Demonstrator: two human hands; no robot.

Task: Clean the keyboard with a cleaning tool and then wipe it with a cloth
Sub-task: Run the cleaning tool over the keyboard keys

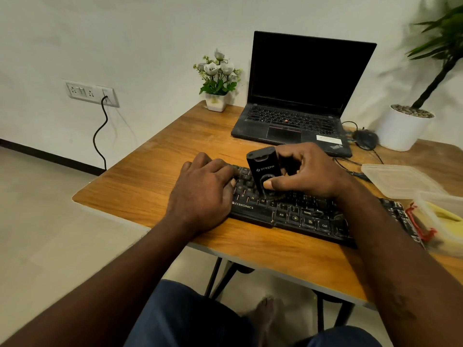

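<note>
- The person's right hand (308,171) gripped a black, block-shaped plastic cleaning tool (264,169). The thumb was pinched against its lower face and the fingers curled behind, holding it upright with its lower end down among the keys.
- The left hand (203,194) lay flat, fingers fairly straight and gripping nothing, across the left end of the black, dusty full-size keyboard (300,216). The keyboard sat near the front edge of the brown wooden table (150,181).
- The tool stage appeared to be under way, with the wipe not yet begun. Done well, it called for short, light strokes along each row, with the tool kept upright so its tip reached between the keycaps. The flat hand would need to pin the board against skidding.
- Pressing too hard risked popping a keycap loose.
- Just beside the keyboard's right end stood a clear plastic box (441,236) with a red clip (413,219). It held a soft-looking yellow item (448,216), possibly the cloth, though that could not be told.
- Behind the box lay a shallow clear plastic tray or lid (398,180); no contents could be made out in it.
</note>
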